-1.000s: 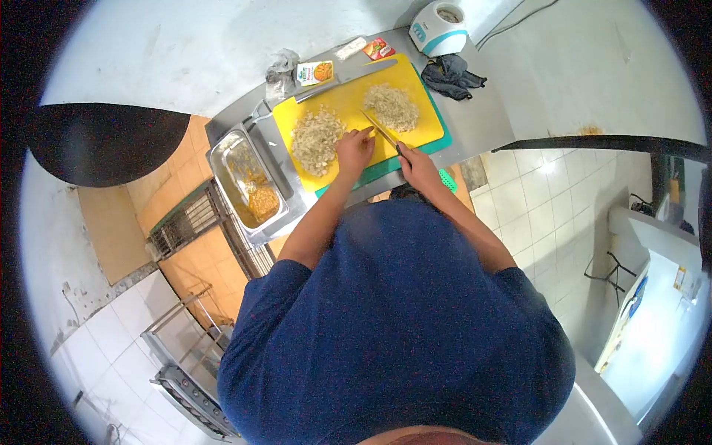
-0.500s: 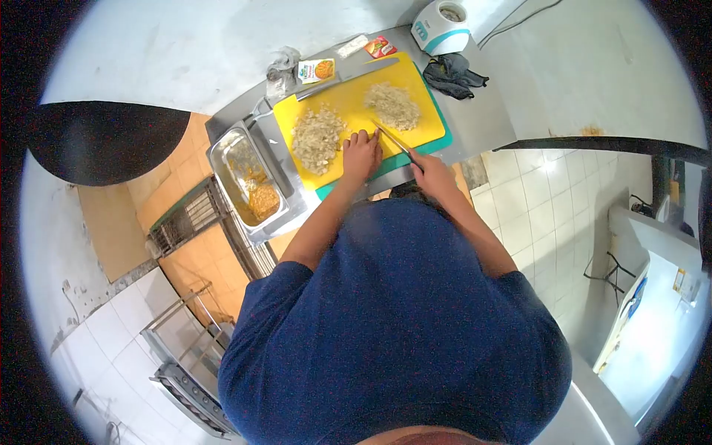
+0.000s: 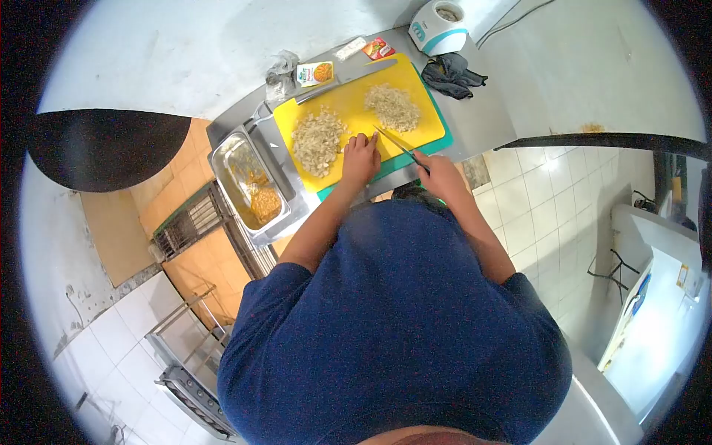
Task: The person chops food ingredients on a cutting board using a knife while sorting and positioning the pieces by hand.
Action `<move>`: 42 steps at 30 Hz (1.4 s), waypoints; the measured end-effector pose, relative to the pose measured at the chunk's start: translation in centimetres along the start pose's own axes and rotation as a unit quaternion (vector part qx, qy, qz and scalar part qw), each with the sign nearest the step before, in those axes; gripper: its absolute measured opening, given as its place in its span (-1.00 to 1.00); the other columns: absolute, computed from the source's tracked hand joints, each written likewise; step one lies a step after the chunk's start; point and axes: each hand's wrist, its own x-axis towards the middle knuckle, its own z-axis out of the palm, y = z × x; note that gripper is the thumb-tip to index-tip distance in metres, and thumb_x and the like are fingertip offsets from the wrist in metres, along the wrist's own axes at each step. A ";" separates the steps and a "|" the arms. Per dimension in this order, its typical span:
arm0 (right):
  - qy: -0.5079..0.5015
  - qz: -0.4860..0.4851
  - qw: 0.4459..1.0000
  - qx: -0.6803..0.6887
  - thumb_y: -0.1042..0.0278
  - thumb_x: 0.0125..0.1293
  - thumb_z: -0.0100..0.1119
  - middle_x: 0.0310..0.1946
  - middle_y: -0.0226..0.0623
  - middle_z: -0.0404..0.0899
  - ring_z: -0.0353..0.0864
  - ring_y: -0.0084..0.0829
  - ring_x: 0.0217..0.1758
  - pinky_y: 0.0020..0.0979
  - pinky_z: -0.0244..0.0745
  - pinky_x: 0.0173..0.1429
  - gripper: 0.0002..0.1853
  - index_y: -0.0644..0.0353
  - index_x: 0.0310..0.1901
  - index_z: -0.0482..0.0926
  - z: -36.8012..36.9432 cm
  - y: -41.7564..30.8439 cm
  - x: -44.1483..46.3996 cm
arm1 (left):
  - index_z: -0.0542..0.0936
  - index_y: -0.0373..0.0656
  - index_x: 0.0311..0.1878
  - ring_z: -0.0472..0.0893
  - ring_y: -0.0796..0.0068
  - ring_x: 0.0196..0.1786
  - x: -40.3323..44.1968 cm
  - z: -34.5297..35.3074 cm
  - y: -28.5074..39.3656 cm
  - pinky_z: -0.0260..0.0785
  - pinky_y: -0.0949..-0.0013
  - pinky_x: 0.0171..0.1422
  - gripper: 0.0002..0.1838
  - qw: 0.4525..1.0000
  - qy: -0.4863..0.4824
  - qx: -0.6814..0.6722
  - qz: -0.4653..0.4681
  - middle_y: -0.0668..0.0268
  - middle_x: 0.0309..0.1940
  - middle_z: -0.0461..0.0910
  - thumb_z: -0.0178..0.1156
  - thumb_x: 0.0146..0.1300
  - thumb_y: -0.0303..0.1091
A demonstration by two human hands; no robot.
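Observation:
My right hand (image 3: 443, 178) grips the dark handle of a kitchen knife (image 3: 399, 144), its blade pointing up-left over a yellow cutting board (image 3: 356, 96). Close by the knife tip, my left hand (image 3: 361, 162) rests on the board's near edge with fingers curled down. Whatever lies under those fingertips is too small or hidden to make out. A heap of chopped pale food (image 3: 317, 141) sits left of the hands. Beyond the knife tip is a second, finer heap (image 3: 392, 107). Along the board's far edge lies a larger knife (image 3: 348, 80).
Under the yellow board is a green board (image 3: 446, 141). Left stands a metal pan (image 3: 216, 159) with orange-brown food. At the back are a plastic bag (image 3: 281, 74), a seasoning packet (image 3: 315, 73), a red packet (image 3: 379, 49), a black bag (image 3: 451, 76) and a white appliance base (image 3: 437, 28).
My right hand and the knife have shifted slightly to the right. My left hand stays at nearly the same spot on the board.

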 end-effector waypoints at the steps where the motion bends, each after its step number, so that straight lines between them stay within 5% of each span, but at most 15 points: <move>1: -0.001 0.002 1.000 0.005 0.24 0.32 0.12 -0.25 0.11 0.63 0.61 0.13 -0.13 0.05 0.50 0.00 -0.55 0.11 0.23 0.56 0.3 0.1 0.1 | 0.56 -0.22 0.24 0.45 0.09 -0.11 0.0 0.0 -0.1 0.37 0.09 0.00 -0.46 1.000 0.001 -0.004 0.000 0.11 -0.21 0.45 0.20 0.12 -0.39; 29: -0.008 -0.001 1.000 -0.027 0.25 0.35 0.11 -0.33 0.08 0.61 0.61 0.10 -0.21 0.03 0.48 -0.08 -0.59 0.08 0.22 0.58 0.9 0.3 0.9 | 0.55 -0.23 0.24 0.46 0.12 -0.04 -0.2 -0.2 -0.2 0.40 0.11 0.03 -0.43 1.000 0.000 -0.002 0.004 0.13 -0.16 0.45 0.20 0.07 -0.39; 42: -0.038 0.023 0.991 -0.129 0.28 0.39 0.07 -0.29 -0.08 0.51 0.63 0.04 -0.35 -0.01 0.57 -0.25 -0.53 -0.13 0.34 0.41 1.9 -1.0 0.3 | 0.55 -0.28 0.18 0.46 0.08 -0.06 -0.1 -0.1 -0.2 0.40 0.08 0.01 -0.46 1.000 -0.001 0.001 0.006 0.11 -0.15 0.45 0.20 0.04 -0.40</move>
